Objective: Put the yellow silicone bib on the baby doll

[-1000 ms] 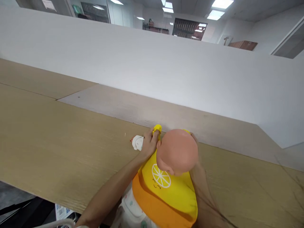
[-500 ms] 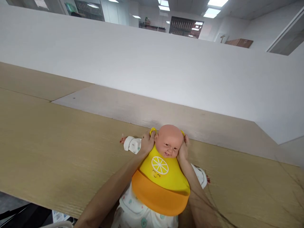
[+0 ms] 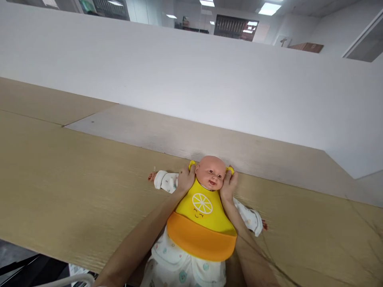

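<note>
Holding a yellow-and-orange silicone bib [image 3: 201,223] at the neck of a baby doll [image 3: 210,174], both hands up beside the doll's head. Left hand [image 3: 186,179]: fingers curled, closed on one yellow strap end [image 3: 192,163], its tip showing above the fingers, hand against the doll's cheek. Right hand [image 3: 229,185]: curled the same way on the other strap end [image 3: 229,170], also against the doll's cheek. Neither hand open.

Doll lying on its back, face up, on a tan wooden table [image 3: 74,191], near the table's far side. Bib covering chest and belly, with a white lemon-slice print [image 3: 202,203] on the yellow and an orange pocket [image 3: 201,239] along the bottom. White dotted onesie [image 3: 176,259] showing below the bib, sleeves spread to both sides, small doll hand past each cuff. Person's forearms coming in from the bottom edge, one along each side of the bib.

Behind the table: a paler board [image 3: 149,133], then a white partition wall [image 3: 179,79]. Glass, ceiling lights and a brown box [image 3: 306,48] beyond the wall.
</note>
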The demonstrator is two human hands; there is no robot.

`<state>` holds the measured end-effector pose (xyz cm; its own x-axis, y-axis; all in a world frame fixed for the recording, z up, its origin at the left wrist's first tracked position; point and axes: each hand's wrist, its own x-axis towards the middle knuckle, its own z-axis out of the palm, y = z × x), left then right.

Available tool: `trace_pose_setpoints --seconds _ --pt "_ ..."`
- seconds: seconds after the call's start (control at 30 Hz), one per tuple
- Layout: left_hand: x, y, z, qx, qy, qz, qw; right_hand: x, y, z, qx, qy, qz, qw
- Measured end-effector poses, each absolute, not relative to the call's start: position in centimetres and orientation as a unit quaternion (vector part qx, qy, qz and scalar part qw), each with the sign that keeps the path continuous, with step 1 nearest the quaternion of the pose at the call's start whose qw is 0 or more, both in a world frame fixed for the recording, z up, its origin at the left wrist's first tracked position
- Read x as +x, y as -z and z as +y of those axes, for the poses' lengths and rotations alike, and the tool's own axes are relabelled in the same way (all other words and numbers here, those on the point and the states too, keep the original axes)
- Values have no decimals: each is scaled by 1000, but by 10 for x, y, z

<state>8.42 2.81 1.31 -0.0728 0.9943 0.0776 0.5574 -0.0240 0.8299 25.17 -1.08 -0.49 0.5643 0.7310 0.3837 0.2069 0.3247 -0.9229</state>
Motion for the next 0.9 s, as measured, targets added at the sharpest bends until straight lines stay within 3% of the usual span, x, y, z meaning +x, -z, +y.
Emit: trace_pose_setpoints --seconds 0.9 --pt "85 -11 33 618 -307 663 291 250 6 -5 -634 -206 -371 646"
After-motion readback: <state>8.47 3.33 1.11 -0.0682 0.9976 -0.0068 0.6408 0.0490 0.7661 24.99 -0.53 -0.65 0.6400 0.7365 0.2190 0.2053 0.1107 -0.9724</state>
